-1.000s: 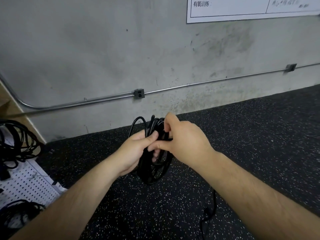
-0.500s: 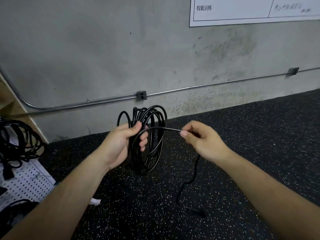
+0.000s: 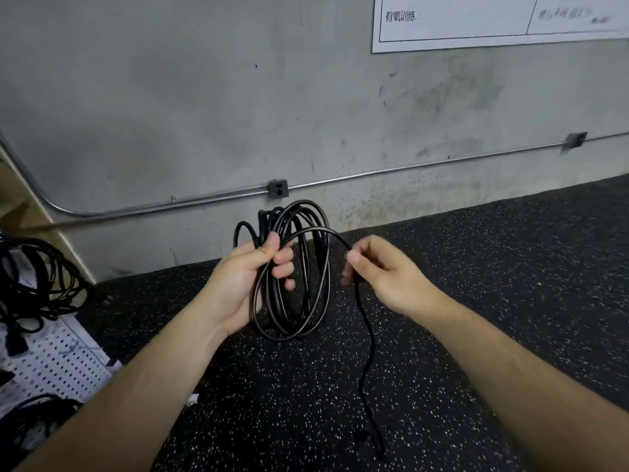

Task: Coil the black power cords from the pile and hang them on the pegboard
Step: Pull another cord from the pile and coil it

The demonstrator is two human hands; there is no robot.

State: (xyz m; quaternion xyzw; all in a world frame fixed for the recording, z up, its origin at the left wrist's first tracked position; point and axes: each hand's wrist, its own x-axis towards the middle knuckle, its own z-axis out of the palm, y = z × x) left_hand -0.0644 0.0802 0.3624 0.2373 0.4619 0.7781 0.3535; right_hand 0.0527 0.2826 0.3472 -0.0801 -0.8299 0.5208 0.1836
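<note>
A black power cord coil [image 3: 308,303] of several loops hangs upright in front of me. My left hand [image 3: 245,281] grips the loops near their top, thumb over them. My right hand [image 3: 381,270] pinches the cord's loose tail just right of the coil. From that pinch the tail [image 3: 369,362] drops to the floor, where its end lies dark and blurred. The white pegboard [image 3: 58,356] lies at the lower left, with a coiled black cord [image 3: 37,277] on it at its top and another coiled black cord [image 3: 30,420] at the bottom edge.
Black speckled rubber flooring [image 3: 493,267] spreads under and to the right of my hands. A grey concrete wall carries a metal conduit [image 3: 408,170] with an outlet box [image 3: 277,189]. A white paper sheet [image 3: 493,22] hangs at the top right.
My hands were together on the coil; the right hand pulled away to the right with the tail. The tail now arcs over the coil's top.
</note>
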